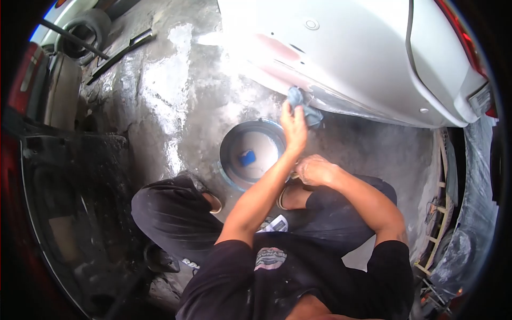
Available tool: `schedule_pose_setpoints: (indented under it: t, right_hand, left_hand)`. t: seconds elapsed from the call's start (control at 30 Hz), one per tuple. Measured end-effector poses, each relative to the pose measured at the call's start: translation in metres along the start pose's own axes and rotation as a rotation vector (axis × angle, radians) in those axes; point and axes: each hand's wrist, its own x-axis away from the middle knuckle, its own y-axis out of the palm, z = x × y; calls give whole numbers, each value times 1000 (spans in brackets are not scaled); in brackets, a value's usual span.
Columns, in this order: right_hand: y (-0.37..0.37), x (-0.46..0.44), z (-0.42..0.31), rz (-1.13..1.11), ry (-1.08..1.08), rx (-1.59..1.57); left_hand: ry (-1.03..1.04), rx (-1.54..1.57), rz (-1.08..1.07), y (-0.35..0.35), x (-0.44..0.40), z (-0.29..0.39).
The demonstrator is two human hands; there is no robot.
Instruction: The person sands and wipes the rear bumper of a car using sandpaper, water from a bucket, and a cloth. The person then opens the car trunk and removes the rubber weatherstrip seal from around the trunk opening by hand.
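My left hand [295, 130] is stretched forward past the bucket, its fingers closed on a blue-grey cloth [312, 116]. The cloth is up against or very near the lower edge of a white car body panel [362, 64], which has pinkish patches [277, 48]. Beside the bucket's right side, above my knee, my right hand [316, 170] is curled closed; what it holds, if anything, is hidden. Between my feet and the car stands a round bucket [226, 140] of cloudy, whitish water. A blue block-like piece [247, 158] shows inside it.
Wet-looking concrete floor [154, 112] stretches to the left. A tyre [98, 32] and a long black strip [120, 56] lie at the upper left. A dark car panel [69, 213] borders the left side. A ladder-like frame [440, 213] and plastic sheeting [474, 202] stand at the right.
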Motion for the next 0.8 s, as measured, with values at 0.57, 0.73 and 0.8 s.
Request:
schedule_pose_setpoints:
  t: [0.57,0.73,0.8]
  right_hand:
    - [11,-24,46,243,-95,-162]
    - [-17,-22,28,213,-116,-126]
    - [-15,-31,32,189,-127,-223]
  left_hand:
    - [-337,-1511,-838,-224,51,-205]
    - [-364,-1019,-329,-187,6,-58]
    - [-244,-896,-279,-163,-27,18]
